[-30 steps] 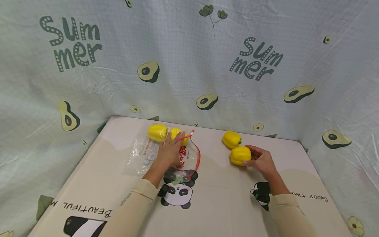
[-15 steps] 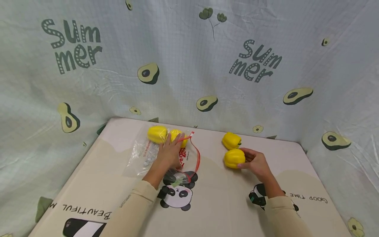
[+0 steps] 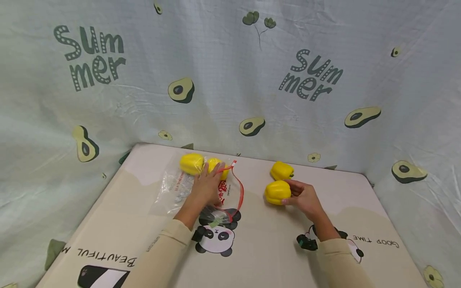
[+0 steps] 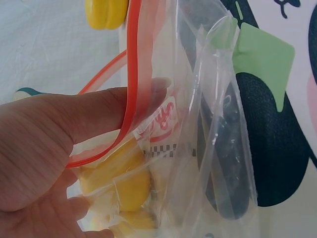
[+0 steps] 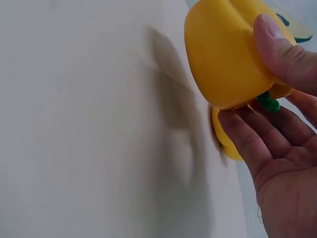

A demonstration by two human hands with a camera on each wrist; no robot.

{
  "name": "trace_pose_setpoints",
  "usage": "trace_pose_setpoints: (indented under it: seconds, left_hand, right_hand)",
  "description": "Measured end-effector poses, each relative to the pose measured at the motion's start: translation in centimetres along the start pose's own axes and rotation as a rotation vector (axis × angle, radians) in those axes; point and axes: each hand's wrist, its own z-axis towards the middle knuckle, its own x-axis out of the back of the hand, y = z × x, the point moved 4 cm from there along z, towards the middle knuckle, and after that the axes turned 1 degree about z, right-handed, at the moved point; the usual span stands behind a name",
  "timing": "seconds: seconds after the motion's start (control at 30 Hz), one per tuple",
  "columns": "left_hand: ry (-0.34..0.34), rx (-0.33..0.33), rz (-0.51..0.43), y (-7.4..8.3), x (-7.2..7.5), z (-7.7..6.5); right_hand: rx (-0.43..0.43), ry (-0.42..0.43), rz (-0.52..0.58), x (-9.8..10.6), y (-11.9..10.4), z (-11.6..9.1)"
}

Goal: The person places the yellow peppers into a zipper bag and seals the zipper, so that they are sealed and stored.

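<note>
My right hand (image 3: 303,199) grips a yellow bell pepper (image 3: 277,192), thumb on one side and fingers by its green stem (image 5: 269,102). In the right wrist view this pepper (image 5: 225,52) is above the table, its shadow beside it. Another yellow bell pepper (image 3: 282,171) lies just behind it. My left hand (image 3: 206,187) rests spread at the mouth of a clear zip bag (image 3: 169,190) with a red zip edge (image 3: 240,188). From the left wrist, the thumb (image 4: 99,113) reaches under the red strip (image 4: 132,59). Two yellow bell peppers (image 3: 192,163) are in the bag, one partly behind my fingers.
The light table (image 3: 248,256) carries printed pandas (image 3: 216,239) and lettering. A cloth with avocado prints (image 3: 216,100) hangs behind the table's far edge and at both sides. Dark wrist gear (image 3: 307,242) shows beside the right forearm.
My right hand has moved left with its bell pepper, toward the bag, passing in front of the loose pepper. The left hand and the bag have stayed in place.
</note>
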Motion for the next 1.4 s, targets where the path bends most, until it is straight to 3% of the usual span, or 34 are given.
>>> trace_pose_setpoints:
  seconds: [0.53, 0.7, 1.13, 1.4]
  left_hand:
    - [0.001, 0.003, 0.007, 0.4, -0.3, 0.0]
    - [0.004, -0.002, -0.001, 0.5, -0.2, 0.0]
    - [-0.003, 0.01, 0.012, 0.2, 0.0, 0.1]
    - [-0.007, 0.01, 0.023, 0.1, -0.2, 0.1]
  right_hand:
    - [0.03, -0.051, 0.069, -2.7, -0.3, 0.1]
    - [0.003, -0.048, 0.105, -4.1, -0.6, 0.2]
    - [0.03, -0.067, 0.163, -7.7, -1.2, 0.9]
    - [0.022, -0.03, 0.111, -9.7, -2.1, 0.8]
